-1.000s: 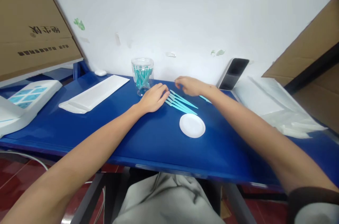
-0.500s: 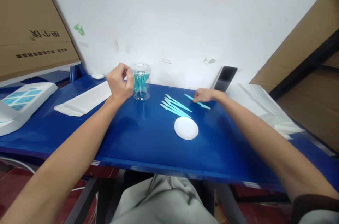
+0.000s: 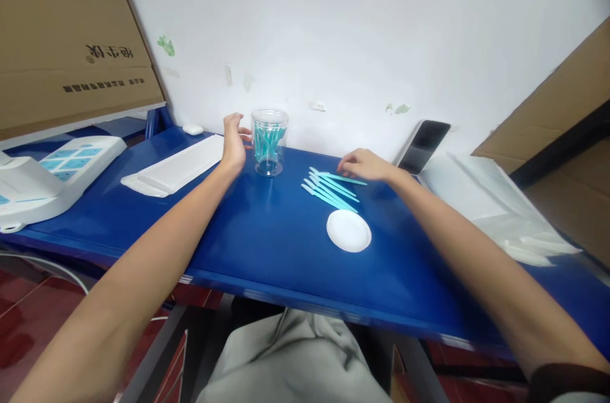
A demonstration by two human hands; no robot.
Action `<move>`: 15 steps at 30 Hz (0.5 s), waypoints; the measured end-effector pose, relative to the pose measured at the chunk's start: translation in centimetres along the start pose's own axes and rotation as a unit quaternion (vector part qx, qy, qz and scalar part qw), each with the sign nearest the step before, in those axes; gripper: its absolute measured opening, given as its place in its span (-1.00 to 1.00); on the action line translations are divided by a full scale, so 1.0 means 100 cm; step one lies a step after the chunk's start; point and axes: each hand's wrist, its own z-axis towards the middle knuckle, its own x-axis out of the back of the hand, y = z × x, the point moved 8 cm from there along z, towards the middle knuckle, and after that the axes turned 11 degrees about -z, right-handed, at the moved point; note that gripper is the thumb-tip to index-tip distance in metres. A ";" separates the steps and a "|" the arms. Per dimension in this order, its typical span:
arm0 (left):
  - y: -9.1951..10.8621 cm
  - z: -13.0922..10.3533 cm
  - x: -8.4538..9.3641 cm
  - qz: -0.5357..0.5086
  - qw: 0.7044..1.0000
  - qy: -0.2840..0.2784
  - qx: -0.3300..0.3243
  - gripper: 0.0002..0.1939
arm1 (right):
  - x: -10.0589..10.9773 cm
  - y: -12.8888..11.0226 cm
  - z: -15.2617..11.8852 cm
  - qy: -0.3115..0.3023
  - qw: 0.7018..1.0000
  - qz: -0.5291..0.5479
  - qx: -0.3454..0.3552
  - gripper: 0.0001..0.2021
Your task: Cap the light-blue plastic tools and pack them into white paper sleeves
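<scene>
A clear round jar point(image 3: 269, 143) with teal sticks inside stands upright near the wall. At its left side is my left hand point(image 3: 235, 141), fingers apart and holding nothing; whether the fingertips touch the jar I cannot tell. Several teal sticks with pale tips point(image 3: 330, 192) lie fanned out on the blue table. One more teal stick point(image 3: 352, 180) lies across the top of the fan, just under the fingers of my right hand point(image 3: 358, 164). That hand is loosely open above it. A round white lid point(image 3: 349, 231) lies in front of the sticks.
On the left are a white tray point(image 3: 174, 168), a white device with blue panels point(image 3: 67, 168), a small white case point(image 3: 192, 129) and a cardboard box point(image 3: 71, 40). A dark phone point(image 3: 426, 146) leans on the wall, beside white plastic bags point(image 3: 490, 199).
The stick that was in my right hand now lies on the fanned sticks, and that hand has opened. My left hand has opened beside the jar. The camera view has shifted left.
</scene>
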 end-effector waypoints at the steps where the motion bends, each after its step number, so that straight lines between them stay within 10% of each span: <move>1: -0.008 -0.002 -0.008 -0.034 0.998 -0.024 0.041 -0.35 | -0.003 0.001 0.000 0.007 1.000 -0.004 0.001 -0.81; 10: 0.010 -0.033 -0.040 -0.023 0.973 -0.228 0.000 0.08 | -0.015 -0.002 -0.012 -0.010 0.998 -0.010 0.053 -0.66; 15: -0.014 -0.040 -0.039 0.065 0.968 -0.233 0.069 -0.10 | -0.020 0.001 -0.020 -0.047 0.996 -0.017 0.071 -0.74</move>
